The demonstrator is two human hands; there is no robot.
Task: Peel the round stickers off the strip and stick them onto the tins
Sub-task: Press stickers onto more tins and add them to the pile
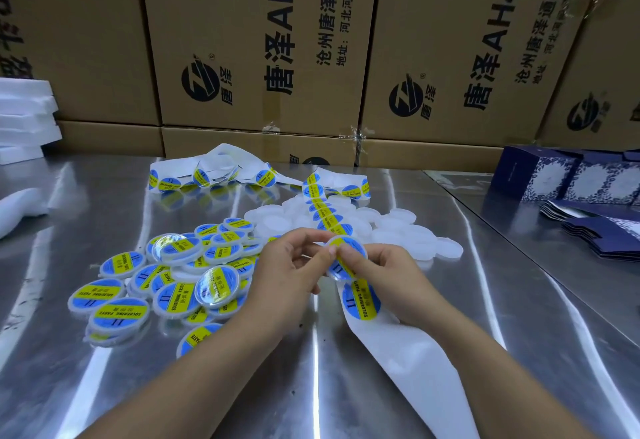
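Pinching one sticker point(349, 246) between them, both hands meet above the table point(519, 334). The left hand point(287, 265) has thumb and forefinger closed on the sticker's near edge, and the right hand point(388, 275) has its fingertips clamped on the other side. Whether a tin lies under it I cannot tell. The strip point(323, 210) runs from the far heap through the hands, with bare backing trailing toward the body. Labelled tins point(166, 286) are piled to the left and plain tins point(398, 230) lie just beyond the hands. Judging by this, the step calls for lifting one edge slowly, holding the sticker flat so it does not curl onto itself, centring it on the lid, then pressing from the middle outward.
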